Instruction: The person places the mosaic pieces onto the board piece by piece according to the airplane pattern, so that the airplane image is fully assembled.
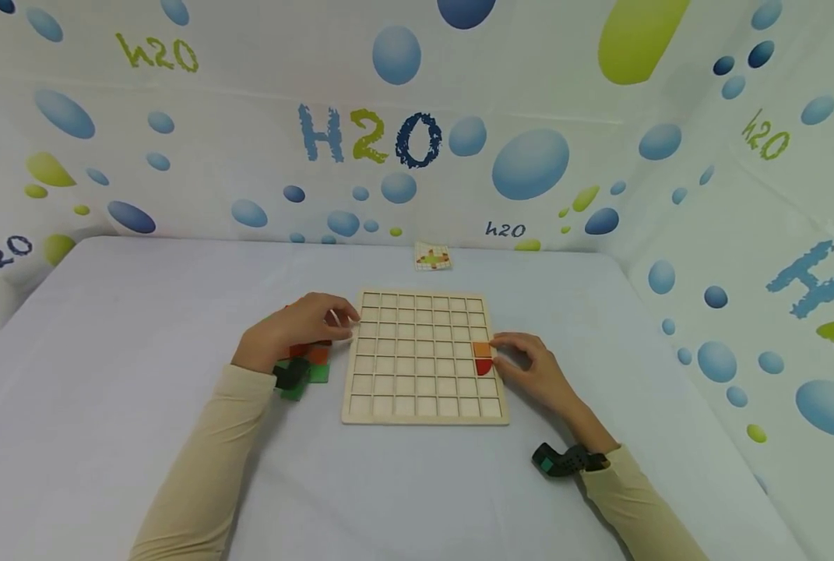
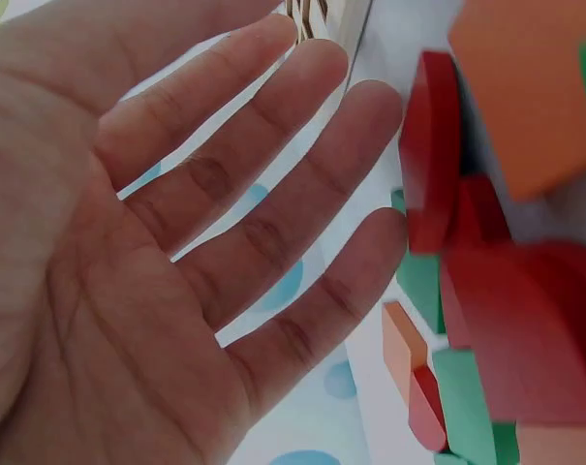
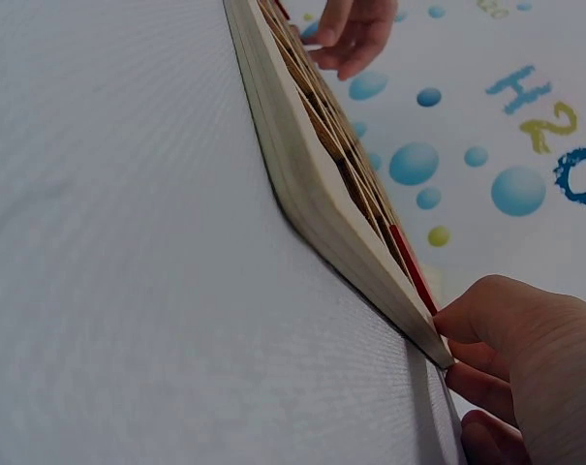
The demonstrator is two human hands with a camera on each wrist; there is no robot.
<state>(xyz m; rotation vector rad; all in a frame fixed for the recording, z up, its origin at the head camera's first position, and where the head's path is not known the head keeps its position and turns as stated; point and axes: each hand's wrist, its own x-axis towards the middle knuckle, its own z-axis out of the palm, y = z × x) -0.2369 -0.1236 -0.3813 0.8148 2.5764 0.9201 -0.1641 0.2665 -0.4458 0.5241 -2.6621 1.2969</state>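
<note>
A wooden grid board (image 1: 417, 424) lies in front of me. An orange square tile (image 1: 482, 349) and a red rounded tile (image 1: 483, 366) sit in adjoining cells by its right edge. My left hand (image 1: 311, 319) is at the board's left edge, thumb and index fingertip close to the rim; its other fingers extend loosely in the left wrist view. My right hand (image 1: 532, 370) touches the right rim beside the two tiles, thumb and index finger spread apart. Under and beside my left wrist lie red, orange and green tiles (image 2: 525, 329), partly hidden by the hand in the head view.
A small patterned card (image 1: 433, 256) lies beyond the board, near the table's back edge. The white-covered table (image 1: 143, 335) meets a wall hanging (image 1: 248, 156) with blue and green spots and lettering.
</note>
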